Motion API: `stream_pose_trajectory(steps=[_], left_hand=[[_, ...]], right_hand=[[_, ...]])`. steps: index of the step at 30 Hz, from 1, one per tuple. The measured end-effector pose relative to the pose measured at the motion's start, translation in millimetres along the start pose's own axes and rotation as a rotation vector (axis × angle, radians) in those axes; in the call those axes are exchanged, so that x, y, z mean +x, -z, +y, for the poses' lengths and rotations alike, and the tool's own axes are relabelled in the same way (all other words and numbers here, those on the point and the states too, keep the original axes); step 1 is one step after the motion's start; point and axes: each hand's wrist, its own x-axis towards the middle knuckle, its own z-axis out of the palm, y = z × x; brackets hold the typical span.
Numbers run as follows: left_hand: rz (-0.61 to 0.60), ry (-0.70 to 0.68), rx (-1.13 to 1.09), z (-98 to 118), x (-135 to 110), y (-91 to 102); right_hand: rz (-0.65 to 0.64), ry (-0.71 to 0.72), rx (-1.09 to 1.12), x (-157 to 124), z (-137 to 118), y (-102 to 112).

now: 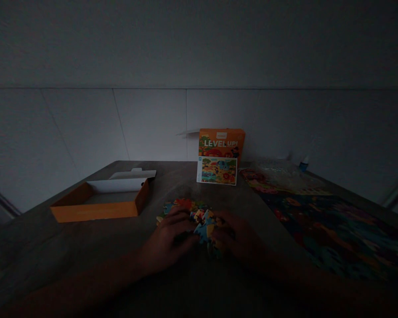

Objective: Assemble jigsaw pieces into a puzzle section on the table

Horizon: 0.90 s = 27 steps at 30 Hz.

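A heap of colourful jigsaw pieces [194,213] lies on the grey table [86,251] in front of me. My left hand [169,238] rests on the heap's left side with fingers curled over the pieces. My right hand [239,236] cups the heap's right side, fingers bent around it. The scene is very dark, so I cannot make out which pieces each hand grips.
An open orange box tray [99,201] sits at the left. An orange "LEVEL UP!" box [221,142] stands against the wall with a picture card [216,170] leaning on it. A finished colourful puzzle [331,225] and a plastic bag [278,173] lie at the right.
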Motion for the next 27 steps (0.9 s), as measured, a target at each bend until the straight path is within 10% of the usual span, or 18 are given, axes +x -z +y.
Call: stream_pose_trajectory(steps=[13, 19, 27], left_hand=[[0.263, 0.21, -0.117, -0.2, 1.9, 6.4], [0.135, 0.13, -0.06, 0.7, 0.9, 2.6], [-0.108, -0.023, -0.053, 10.8, -0.4, 7.0]], right_hand=[[-0.006, 0.009, -0.02, -3.9, -3.1, -0.8], [0.176, 0.049, 0.042, -5.7, -1.6, 2.3], [0.012, 0.221, -0.056, -3.2, -7.3, 2.0]])
